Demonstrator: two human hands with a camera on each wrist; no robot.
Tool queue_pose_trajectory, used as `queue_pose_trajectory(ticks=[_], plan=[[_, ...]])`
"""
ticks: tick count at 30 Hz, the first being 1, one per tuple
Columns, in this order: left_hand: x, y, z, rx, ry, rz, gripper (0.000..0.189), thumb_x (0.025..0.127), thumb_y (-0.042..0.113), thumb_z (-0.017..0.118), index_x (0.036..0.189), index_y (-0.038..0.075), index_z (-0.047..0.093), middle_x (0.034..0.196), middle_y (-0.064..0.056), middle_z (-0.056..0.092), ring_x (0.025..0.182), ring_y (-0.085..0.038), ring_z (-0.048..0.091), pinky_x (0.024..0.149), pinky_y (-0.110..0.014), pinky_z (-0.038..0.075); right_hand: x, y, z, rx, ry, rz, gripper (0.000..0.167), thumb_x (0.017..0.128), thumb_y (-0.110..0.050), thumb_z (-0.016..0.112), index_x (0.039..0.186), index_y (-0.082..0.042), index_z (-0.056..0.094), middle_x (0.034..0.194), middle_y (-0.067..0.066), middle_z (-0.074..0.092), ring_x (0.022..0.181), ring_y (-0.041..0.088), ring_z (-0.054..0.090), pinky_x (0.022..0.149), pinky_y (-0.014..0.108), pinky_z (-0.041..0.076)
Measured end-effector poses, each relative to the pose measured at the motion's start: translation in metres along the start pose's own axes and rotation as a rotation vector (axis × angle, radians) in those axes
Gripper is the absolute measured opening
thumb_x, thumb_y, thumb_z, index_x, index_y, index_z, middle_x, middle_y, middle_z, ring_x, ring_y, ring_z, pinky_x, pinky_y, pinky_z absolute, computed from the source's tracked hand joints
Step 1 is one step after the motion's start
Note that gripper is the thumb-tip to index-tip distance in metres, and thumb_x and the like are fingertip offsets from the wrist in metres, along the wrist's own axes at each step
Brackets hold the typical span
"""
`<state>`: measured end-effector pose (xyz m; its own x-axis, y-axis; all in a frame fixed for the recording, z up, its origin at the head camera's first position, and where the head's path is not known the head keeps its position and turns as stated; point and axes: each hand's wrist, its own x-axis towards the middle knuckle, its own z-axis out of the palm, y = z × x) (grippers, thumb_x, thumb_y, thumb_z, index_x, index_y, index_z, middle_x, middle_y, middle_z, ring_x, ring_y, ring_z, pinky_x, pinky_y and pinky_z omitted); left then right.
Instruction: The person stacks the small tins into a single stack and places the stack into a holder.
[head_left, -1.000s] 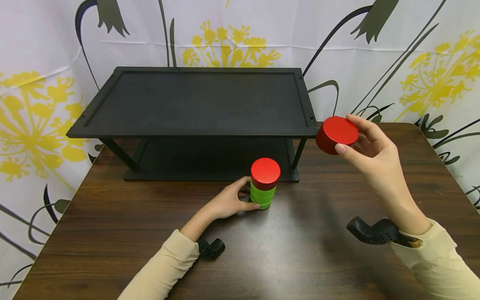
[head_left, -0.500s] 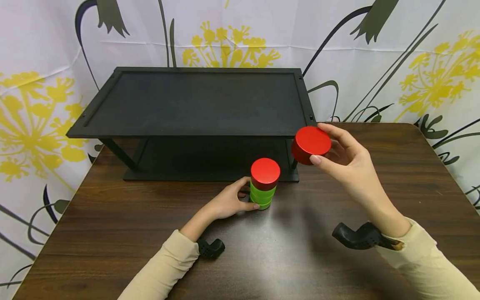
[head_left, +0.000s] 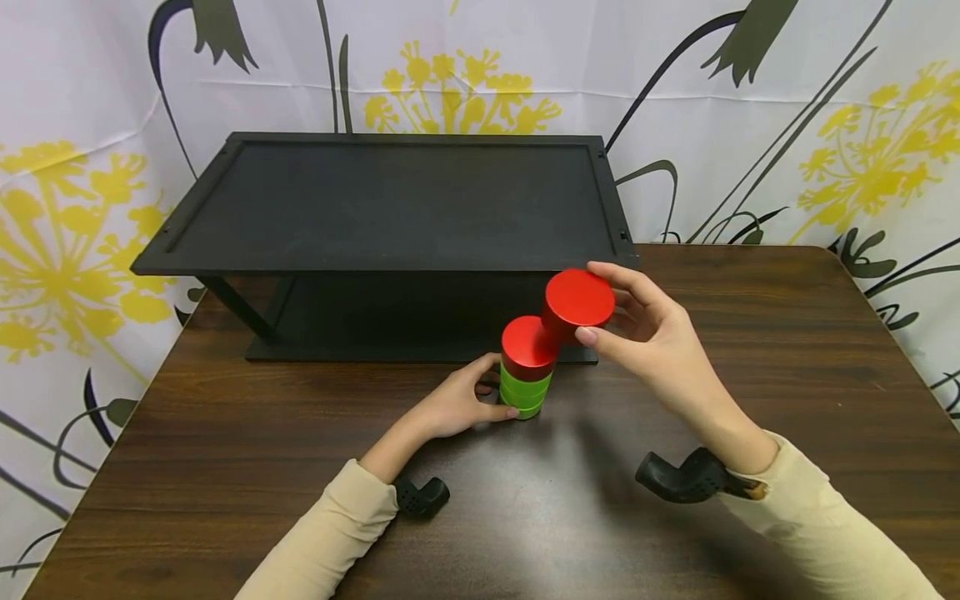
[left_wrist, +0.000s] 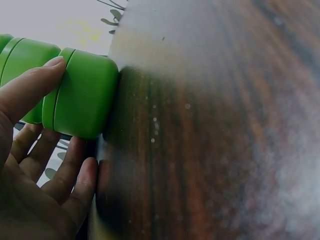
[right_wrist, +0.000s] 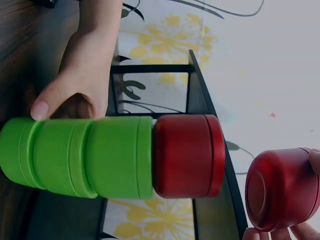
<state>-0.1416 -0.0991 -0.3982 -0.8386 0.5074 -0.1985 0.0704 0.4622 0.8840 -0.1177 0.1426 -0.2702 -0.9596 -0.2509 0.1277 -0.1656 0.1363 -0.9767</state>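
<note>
A stack of small round canisters stands upright on the table: three green canisters [right_wrist: 117, 157] with a red canister [head_left: 528, 346] on top. My left hand [head_left: 457, 402] holds the stack low down, thumb on the near side of the green and fingers behind; the left wrist view shows the thumb against the lowest green canister [left_wrist: 85, 95]. My right hand [head_left: 663, 342] pinches a second red canister [head_left: 577, 302] between thumb and fingers, lid up. It hangs above and just right of the stack, and the right wrist view shows a gap between the two reds.
A black two-tier shelf [head_left: 420, 204] stands right behind the stack, its upper board overhanging at the front. Brown wooden table [head_left: 262, 467] lies under everything. A white curtain with yellow flowers [head_left: 450, 83] hangs behind. Each wrist wears a black camera mount [head_left: 686, 477].
My right hand has carried the red canister leftward and somewhat down, from beside the shelf's right end to near the stack's top. The left hand and the stack have stayed put.
</note>
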Motion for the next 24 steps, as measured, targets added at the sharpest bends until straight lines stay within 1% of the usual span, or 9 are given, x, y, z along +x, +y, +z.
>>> queue_pose_trajectory(ticks=[2, 7, 11, 18, 24], plan=[[0.000, 0.000, 0.000, 0.001, 0.000, -0.002, 0.066, 0.083, 0.021, 0.074, 0.140, 0.012, 0.041, 0.136, -0.008, 0.052, 0.127, -0.028, 0.050, 0.107, -0.042, 0.045, 0.001, 0.002, 0.003, -0.013, -0.008, 0.001, 0.058, 0.086, -0.005, 0.068, 0.139, -0.013, 0.046, 0.122, 0.000, 0.060, 0.109, 0.017, 0.059, 0.089, 0.017, 0.053], [0.000, 0.001, -0.001, 0.003, 0.001, -0.002, 0.067, 0.083, 0.021, 0.075, 0.140, 0.013, 0.041, 0.136, -0.007, 0.052, 0.126, -0.027, 0.051, 0.107, -0.042, 0.045, 0.002, 0.006, 0.008, -0.047, -0.029, 0.013, 0.058, 0.086, -0.008, 0.069, 0.139, -0.016, 0.046, 0.125, 0.001, 0.058, 0.113, 0.016, 0.058, 0.095, 0.017, 0.050], [-0.001, 0.002, -0.001, -0.003, -0.001, 0.008, 0.066, 0.083, 0.021, 0.075, 0.140, 0.013, 0.041, 0.135, -0.007, 0.052, 0.126, -0.027, 0.051, 0.107, -0.042, 0.045, 0.002, 0.008, 0.012, -0.057, -0.047, 0.011, 0.058, 0.086, -0.008, 0.070, 0.138, -0.018, 0.048, 0.124, 0.002, 0.058, 0.111, 0.016, 0.059, 0.094, 0.018, 0.050], [-0.001, 0.001, -0.001, -0.007, -0.004, 0.008, 0.067, 0.084, 0.023, 0.074, 0.140, 0.014, 0.041, 0.136, -0.006, 0.052, 0.127, -0.027, 0.050, 0.108, -0.042, 0.045, 0.004, 0.013, 0.017, -0.015, -0.079, 0.022, 0.059, 0.085, -0.008, 0.071, 0.138, -0.018, 0.047, 0.122, 0.001, 0.059, 0.106, 0.020, 0.060, 0.087, 0.021, 0.053], [0.000, 0.000, -0.001, -0.004, -0.004, 0.009, 0.066, 0.083, 0.023, 0.075, 0.140, 0.014, 0.041, 0.135, -0.006, 0.053, 0.127, -0.027, 0.051, 0.107, -0.042, 0.045, 0.005, 0.015, 0.021, -0.012, -0.088, 0.012, 0.060, 0.084, -0.007, 0.071, 0.138, -0.016, 0.047, 0.123, 0.000, 0.058, 0.107, 0.019, 0.060, 0.091, 0.023, 0.052]])
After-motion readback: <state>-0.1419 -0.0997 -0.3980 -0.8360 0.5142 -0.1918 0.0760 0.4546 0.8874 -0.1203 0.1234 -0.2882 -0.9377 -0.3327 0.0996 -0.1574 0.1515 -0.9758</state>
